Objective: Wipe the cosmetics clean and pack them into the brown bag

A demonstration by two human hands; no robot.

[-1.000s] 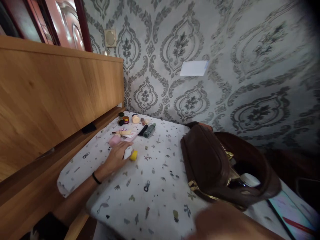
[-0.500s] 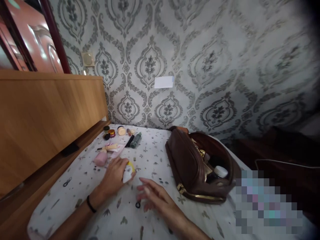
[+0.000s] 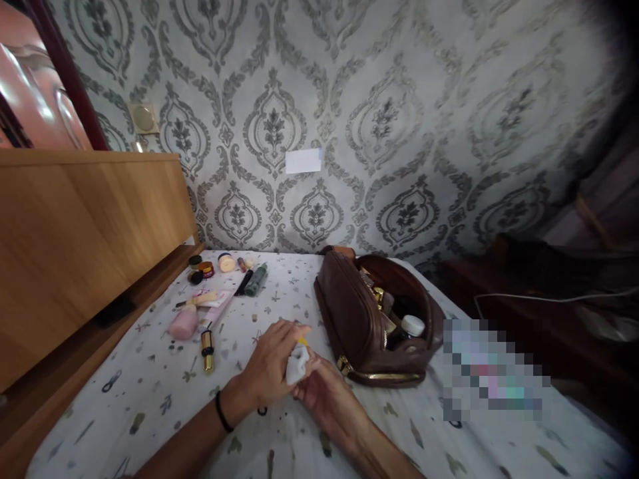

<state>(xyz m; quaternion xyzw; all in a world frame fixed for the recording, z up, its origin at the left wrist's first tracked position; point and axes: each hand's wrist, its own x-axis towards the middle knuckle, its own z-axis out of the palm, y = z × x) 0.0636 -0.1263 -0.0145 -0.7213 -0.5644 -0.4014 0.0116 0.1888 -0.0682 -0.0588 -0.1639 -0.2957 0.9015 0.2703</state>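
Note:
My left hand (image 3: pixel 272 362), with a black band at its wrist, is closed round a small white and yellow item (image 3: pixel 298 362). Under and against it, my right hand (image 3: pixel 327 399) touches the item's right side; its fingers are partly hidden, so its grip cannot be told. To the right stands an open brown bag (image 3: pixel 349 319) holding a white-capped bottle (image 3: pixel 413 326) and gold-coloured items. A gold and black tube (image 3: pixel 208 350) lies left of my hands, near a pink item (image 3: pixel 184 322).
At the cloth's far left are several small jars (image 3: pixel 226 262), a green bottle (image 3: pixel 256 279) and a black tube (image 3: pixel 243 283). A wooden cabinet (image 3: pixel 94 246) borders the left side. A patterned wall rises behind. A blurred patch (image 3: pixel 492 372) lies right of the bag.
The view has turned to the right. My hands have come together, the white and yellow item now between them. The gold and black tube, hidden before, now shows.

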